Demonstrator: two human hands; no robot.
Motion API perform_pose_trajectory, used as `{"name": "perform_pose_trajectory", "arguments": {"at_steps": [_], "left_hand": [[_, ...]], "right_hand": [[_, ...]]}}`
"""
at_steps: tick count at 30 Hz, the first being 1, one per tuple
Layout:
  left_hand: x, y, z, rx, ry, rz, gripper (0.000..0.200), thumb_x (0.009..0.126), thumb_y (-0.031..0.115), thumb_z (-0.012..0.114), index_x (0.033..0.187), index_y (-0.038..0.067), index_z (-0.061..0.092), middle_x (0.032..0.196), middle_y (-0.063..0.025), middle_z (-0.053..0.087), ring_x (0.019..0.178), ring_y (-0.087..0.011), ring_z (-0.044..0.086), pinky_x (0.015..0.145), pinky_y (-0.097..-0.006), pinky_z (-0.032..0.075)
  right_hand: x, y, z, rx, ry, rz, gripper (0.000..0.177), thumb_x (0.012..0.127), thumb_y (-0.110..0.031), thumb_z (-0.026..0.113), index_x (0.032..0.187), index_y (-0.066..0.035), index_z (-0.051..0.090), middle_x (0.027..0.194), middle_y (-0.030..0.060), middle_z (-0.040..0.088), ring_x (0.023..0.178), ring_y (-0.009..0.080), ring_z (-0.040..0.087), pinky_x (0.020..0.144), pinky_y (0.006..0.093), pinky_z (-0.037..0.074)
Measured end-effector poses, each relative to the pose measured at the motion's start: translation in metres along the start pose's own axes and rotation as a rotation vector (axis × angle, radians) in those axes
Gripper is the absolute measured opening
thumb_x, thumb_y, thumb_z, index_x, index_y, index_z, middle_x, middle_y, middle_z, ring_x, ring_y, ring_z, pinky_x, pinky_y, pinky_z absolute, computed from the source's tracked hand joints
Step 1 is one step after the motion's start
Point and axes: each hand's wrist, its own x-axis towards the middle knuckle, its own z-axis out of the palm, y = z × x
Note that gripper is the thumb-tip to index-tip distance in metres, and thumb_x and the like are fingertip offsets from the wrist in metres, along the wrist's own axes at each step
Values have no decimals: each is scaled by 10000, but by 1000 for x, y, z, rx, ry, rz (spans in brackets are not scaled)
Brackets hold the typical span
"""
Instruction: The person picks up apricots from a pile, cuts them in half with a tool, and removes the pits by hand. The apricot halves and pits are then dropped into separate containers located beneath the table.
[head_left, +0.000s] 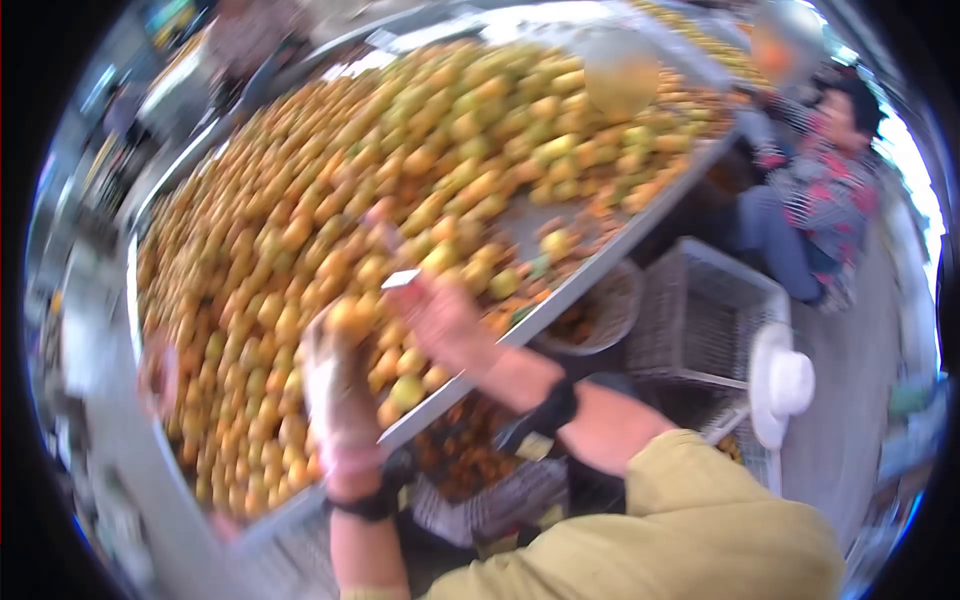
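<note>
Orange and yellow-green round fruits (270, 250) are heaped on a large table with a pale metal rim (560, 300). My left hand (335, 390), in a whitish glove, is closed round an orange fruit (349, 320) above the near edge of the heap. Just right of it, my right hand (450, 325) is bare and closed on a small tool with a white and red end (403, 281). Motion blur hides the tool's exact shape. Both wrists wear dark bands.
Below the rim are a basket of orange scraps (490, 500), a round tub (610, 310) and a grey crate (715, 300). A white hat (780, 385) lies beside the crate. Co-workers sit at the right (825, 190) and stand at the upper left.
</note>
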Motion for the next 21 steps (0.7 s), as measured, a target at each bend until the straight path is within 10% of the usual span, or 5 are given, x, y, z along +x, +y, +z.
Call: {"name": "perform_pose_trajectory", "arguments": {"at_steps": [1,3,10,15,21], "left_hand": [[-5,-4,7,-87,36,36,334,862,-30,643,1181,31,567,1080,-98,597,1037,-237,574,896,-324,475],[-3,10,13,-1226,114,-650,352,879,76,673,1204,1,564,1131,-82,598,1060,-174,567,918,-288,467],[-6,10,18,-1018,106,-502,387,1022,353,459,1205,21,542,1131,-52,570,1045,-145,549,936,-288,431],[-9,-1,36,-1340,532,-841,348,998,407,501,1101,82,569,912,12,580,830,-77,563,745,-243,489],[-4,4,14,-996,474,-617,238,1008,295,511,939,75,568,805,16,587,675,-60,557,588,-208,469]], "right_hand": [[-8,-27,3,-17,-46,177,306,951,-377,612,1014,-80,571,762,-98,467,628,-8,397,501,170,334],[-10,-35,7,-67,-81,238,338,947,-389,616,999,-60,562,760,-92,467,647,-7,388,521,162,326],[-13,-38,17,-505,-59,-57,471,889,-488,656,972,-43,528,694,-16,517,629,46,467,552,209,407],[-24,-16,37,-841,-53,-293,483,866,-459,693,1002,-40,494,623,51,539,563,144,563,519,270,464],[-32,2,62,-174,-74,66,316,960,-310,607,1033,-36,465,763,-3,581,703,34,512,592,202,445]]}}
